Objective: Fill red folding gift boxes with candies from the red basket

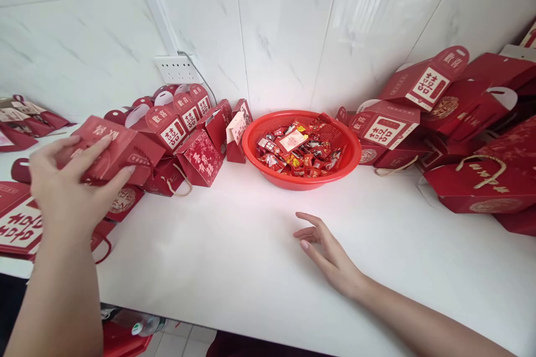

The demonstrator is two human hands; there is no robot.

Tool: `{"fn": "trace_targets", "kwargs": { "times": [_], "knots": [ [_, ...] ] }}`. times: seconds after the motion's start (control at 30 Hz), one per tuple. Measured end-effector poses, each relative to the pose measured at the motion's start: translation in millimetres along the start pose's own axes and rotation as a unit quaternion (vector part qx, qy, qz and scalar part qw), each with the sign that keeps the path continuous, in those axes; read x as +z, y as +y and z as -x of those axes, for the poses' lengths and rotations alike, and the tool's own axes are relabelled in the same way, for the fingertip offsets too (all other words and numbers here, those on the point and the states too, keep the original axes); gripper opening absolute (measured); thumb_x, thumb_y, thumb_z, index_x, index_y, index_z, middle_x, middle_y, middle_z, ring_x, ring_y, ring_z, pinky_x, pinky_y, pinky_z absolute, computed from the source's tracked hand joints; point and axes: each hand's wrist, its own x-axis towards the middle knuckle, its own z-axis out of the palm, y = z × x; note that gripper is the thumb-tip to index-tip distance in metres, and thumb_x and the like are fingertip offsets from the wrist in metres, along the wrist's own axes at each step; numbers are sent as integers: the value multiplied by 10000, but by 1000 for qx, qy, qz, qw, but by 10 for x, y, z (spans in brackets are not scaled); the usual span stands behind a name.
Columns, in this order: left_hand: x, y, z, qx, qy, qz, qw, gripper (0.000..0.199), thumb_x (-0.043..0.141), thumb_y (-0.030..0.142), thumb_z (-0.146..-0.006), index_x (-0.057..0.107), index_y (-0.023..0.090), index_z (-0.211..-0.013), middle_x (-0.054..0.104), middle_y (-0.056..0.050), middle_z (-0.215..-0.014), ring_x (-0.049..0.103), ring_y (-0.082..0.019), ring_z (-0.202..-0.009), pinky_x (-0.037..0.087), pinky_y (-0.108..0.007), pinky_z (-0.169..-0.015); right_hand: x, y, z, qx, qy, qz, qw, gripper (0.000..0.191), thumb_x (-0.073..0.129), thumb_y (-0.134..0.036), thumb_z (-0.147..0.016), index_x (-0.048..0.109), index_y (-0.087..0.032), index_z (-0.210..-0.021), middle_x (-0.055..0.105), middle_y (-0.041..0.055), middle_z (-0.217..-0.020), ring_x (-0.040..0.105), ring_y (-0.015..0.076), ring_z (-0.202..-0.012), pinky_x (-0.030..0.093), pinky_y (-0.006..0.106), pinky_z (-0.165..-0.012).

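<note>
On the left, my left hand (75, 178) grips a red gift box (115, 148) from above, thumb and fingers spread over its sides. This box is at the pile of other red boxes; whether it touches those under it I cannot tell. My right hand (324, 251) hovers over or rests on the white table (218, 268), fingers slightly bent and apart, with nothing in it. Beyond it stands a red plastic basket (301, 180) holding many wrapped candies (299, 150) and a pale pink packet.
Red boxes (188, 117) with white character labels crowd the left rear. More boxes (385, 128) are stacked at the right. Behind the table is a tiled wall (285, 39) with a socket strip (178, 70). A plastic bottle (148, 326) lies below the table's front edge.
</note>
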Motion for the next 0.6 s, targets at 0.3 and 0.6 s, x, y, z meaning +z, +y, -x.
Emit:
{"fn": "trace_targets", "kwargs": {
  "times": [0.3, 0.6],
  "knots": [
    [575, -311, -169, -43, -218, -45, 974, 598, 505, 528, -964, 529, 98, -1379, 475, -104, -1503, 358, -353, -1431, 170, -695, -1163, -8, 5, -15, -11, -8, 14, 1000, 431, 429, -348, -1021, 322, -288, -1434, 589, 101, -1231, 613, 221, -1128, 501, 477, -1015],
    [492, -56, -150, -38, -182, -15, 983, 514, 484, 420, -1001, 478, 137, -1431, 443, -69, -1538, 246, -402, -1485, 296, -635, -1163, -32, 24, -18, -10, -18, 17, 1000, 427, 435, -333, -1016, 329, -303, -1428, 608, 81, -1162, 614, 224, -1104, 504, 468, -1000]
  ]
}}
